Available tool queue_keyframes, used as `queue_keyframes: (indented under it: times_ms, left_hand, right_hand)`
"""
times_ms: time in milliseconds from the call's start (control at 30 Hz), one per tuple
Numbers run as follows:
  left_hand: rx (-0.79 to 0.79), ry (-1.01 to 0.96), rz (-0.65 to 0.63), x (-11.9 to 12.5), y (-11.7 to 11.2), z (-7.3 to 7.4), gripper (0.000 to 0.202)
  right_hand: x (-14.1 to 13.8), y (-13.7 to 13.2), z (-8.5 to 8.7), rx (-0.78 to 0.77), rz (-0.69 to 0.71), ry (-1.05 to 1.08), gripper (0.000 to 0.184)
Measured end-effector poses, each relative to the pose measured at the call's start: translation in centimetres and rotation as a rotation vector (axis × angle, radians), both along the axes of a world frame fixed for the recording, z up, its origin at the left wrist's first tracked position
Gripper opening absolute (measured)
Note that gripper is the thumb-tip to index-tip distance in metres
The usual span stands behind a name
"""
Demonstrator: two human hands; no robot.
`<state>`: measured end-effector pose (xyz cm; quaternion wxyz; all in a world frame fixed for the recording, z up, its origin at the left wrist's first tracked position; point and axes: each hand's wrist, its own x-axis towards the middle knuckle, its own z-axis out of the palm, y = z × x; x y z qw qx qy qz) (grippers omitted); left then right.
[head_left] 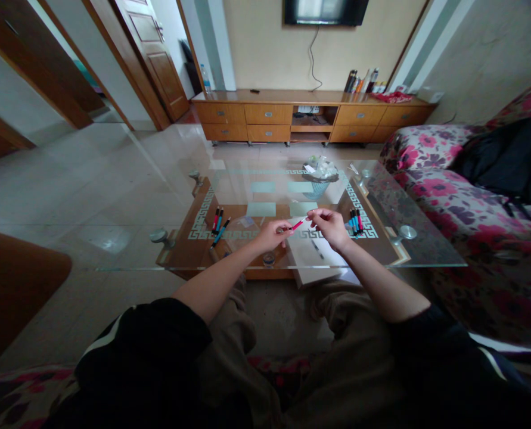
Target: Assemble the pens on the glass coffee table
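Black sleeves [158,339] are closest. One pink pen [297,225] is up over the glass worktop [261,209]: the left hand [274,235] pinches its pink part, the right hand [330,227] pinches its white end. More pens [360,220] lie on both sides.

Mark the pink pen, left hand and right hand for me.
Pink pen [297,225]: head view, on its pink barrel.
Left hand [272,235]: head view, back of hand.
Right hand [330,227]: head view, back of hand.
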<state>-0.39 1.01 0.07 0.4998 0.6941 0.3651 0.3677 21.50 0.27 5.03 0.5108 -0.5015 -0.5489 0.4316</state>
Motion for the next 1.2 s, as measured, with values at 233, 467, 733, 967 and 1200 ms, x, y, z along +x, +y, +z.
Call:
queue_keyframes:
  times_ms: [233, 467, 733, 967, 1200]
  left_hand:
    - [-0.022, -0.012, -0.004, 0.0, 0.1, -0.2, 0.036]
    - [-0.022, -0.01, 0.001, 0.1, -0.2, 0.3, 0.037]
    - [0.1, 0.088, 0.029, 0.2, 0.2, 0.1, 0.031]
    - [0.048, 0.039, -0.029, 0.6, 0.1, -0.1, 0.027]
    - [0.059, 0.047, -0.087, 0.9, -0.1, -0.2, 0.025]
  right_hand:
    - [0.1, 0.2, -0.2, 0.015, -0.008, -0.004, 0.047]
    - [0.1, 0.2, 0.0, 0.035, -0.012, -0.027, 0.049]
    - [0.1, 0.0, 0.1, 0.013, 0.005, -0.076, 0.05]
    - [-0.1, -0.1, 0.2, -0.009, 0.037, -0.091, 0.051]
    - [0.1, 0.3, -1.2, -0.02, 0.091, -0.106, 0.053]
